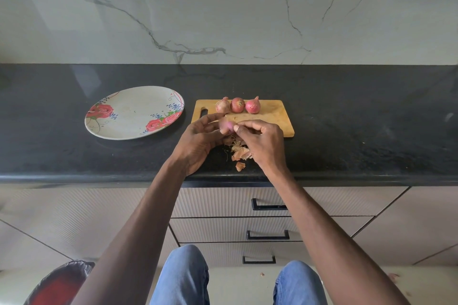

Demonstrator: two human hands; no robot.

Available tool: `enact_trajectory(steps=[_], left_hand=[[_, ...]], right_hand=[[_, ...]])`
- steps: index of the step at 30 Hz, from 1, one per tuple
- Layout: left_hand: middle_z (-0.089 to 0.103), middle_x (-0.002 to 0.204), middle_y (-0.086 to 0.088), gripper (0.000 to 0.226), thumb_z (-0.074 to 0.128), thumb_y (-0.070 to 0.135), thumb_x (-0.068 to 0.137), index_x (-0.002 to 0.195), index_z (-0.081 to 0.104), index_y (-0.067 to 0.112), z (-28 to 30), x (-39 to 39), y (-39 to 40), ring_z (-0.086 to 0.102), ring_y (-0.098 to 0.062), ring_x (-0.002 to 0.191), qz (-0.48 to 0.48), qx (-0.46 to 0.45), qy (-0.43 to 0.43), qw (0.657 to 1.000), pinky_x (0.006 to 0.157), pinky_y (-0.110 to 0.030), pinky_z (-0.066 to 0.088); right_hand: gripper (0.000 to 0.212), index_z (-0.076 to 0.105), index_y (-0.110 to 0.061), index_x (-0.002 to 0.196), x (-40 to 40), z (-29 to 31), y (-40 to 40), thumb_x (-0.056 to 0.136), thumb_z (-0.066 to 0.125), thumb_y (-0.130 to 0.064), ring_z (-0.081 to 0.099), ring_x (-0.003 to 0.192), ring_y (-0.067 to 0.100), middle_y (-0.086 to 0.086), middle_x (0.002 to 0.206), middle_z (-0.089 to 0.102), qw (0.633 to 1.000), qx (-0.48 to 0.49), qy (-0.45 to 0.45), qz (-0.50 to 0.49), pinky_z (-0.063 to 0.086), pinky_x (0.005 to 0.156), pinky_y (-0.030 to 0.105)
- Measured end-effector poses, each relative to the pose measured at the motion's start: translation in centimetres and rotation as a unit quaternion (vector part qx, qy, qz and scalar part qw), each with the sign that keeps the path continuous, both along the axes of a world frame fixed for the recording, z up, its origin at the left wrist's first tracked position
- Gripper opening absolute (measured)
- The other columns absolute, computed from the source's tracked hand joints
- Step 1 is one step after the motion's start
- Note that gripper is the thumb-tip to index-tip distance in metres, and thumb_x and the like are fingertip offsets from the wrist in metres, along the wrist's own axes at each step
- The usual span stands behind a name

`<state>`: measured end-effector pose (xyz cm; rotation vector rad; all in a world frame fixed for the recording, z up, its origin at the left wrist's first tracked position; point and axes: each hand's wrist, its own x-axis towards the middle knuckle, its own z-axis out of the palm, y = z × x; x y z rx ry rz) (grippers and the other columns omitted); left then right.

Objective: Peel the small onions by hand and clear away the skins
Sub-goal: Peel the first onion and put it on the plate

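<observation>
Far left on the dark countertop (347,131): a rose-patterned plate (128,116), bare, well apart from the work.

Next, the left hand (198,141), fingers curled round a small pink onion (226,126), cradling it above the counter's front edge, just before the near edge of the wooden cutting board (272,116). Onion largely stripped on the visible side, pale and glossy; far side hidden by fingers.

Meeting it from the other side, the right hand (260,138), thumb and fingertips pinched tight at the onion's surface, seemingly on a strip of skin; the exact hold too small to make out.

Below and between both hands, a loose heap of papery skins (239,153) on the counter, one scrap lying nearer the edge.

Further back on the board, three more onions (237,105) in a row, touching or nearly so, skins mostly on.

For doing this step well, as a judgement: steady, light cradle in the left, no squeezing; pinch low at the root end with the right and pull along the length, not across, to lift whole sheets rather than flakes. Rotate the onion between pulls. Keep dropping over the existing heap, away from the counter edge, for easy gathering later, perhaps onto the plate.
</observation>
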<state>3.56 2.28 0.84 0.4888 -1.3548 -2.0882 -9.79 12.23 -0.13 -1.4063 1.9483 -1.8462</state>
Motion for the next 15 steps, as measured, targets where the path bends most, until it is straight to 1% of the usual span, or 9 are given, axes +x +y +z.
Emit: enact_trajectory(steps=[3, 5, 9, 12, 15], left_hand=[[0.073, 0.110, -0.014, 0.042, 0.070, 0.004, 0.079, 0.120, 0.063, 0.000, -0.05, 0.10, -0.01, 0.070, -0.025, 0.103, -0.002, -0.017, -0.017, 1.000, 0.099, -0.041, 0.055], [0.073, 0.109, -0.014, 0.039, 0.071, 0.004, 0.078, 0.116, 0.065, 0.001, -0.05, 0.13, 0.02, 0.070, -0.025, 0.103, 0.000, -0.022, -0.021, 1.000, 0.098, -0.040, 0.056], [0.074, 0.110, -0.016, 0.039, 0.072, 0.005, 0.079, 0.117, 0.065, 0.000, 0.05, 0.14, 0.16, 0.071, -0.026, 0.104, 0.009, -0.033, -0.033, 0.999, 0.093, -0.035, 0.059], [0.072, 0.113, -0.019, 0.038, 0.073, 0.006, 0.078, 0.116, 0.067, 0.000, 0.04, 0.19, 0.19, 0.070, -0.028, 0.106, 0.002, -0.037, -0.032, 0.999, 0.097, -0.037, 0.057], [0.072, 0.115, -0.021, 0.037, 0.073, 0.006, 0.079, 0.115, 0.067, 0.000, -0.04, 0.19, 0.16, 0.069, -0.030, 0.108, 0.001, -0.040, -0.035, 0.999, 0.100, -0.040, 0.055]], right_hand=[[0.023, 0.081, -0.008, 0.095, -0.06, -0.20, -0.17, 0.084, 0.082, -0.028, 0.071, 0.083, 0.004, -0.005, 0.085, 0.077, 1.000, 0.006, -0.009, -0.013, 0.055, 0.073, 0.018], [0.019, 0.081, -0.010, 0.093, 0.10, -0.15, -0.13, 0.083, 0.082, -0.026, 0.070, 0.081, 0.003, -0.008, 0.082, 0.076, 1.000, 0.005, -0.013, -0.014, 0.054, 0.072, 0.017], [0.011, 0.081, -0.010, 0.086, 0.28, -0.01, -0.03, 0.084, 0.082, -0.021, 0.068, 0.077, 0.006, -0.014, 0.076, 0.071, 1.000, -0.010, 0.006, -0.008, 0.054, 0.069, 0.019], [0.009, 0.079, -0.010, 0.079, 0.11, -0.10, -0.02, 0.083, 0.080, -0.017, 0.067, 0.072, 0.008, -0.010, 0.072, 0.070, 1.000, -0.006, -0.011, -0.009, 0.053, 0.066, 0.021], [0.009, 0.078, -0.010, 0.078, 0.02, -0.09, 0.01, 0.083, 0.079, -0.017, 0.067, 0.070, 0.008, -0.007, 0.071, 0.070, 1.000, 0.002, -0.014, -0.017, 0.050, 0.062, 0.017]])
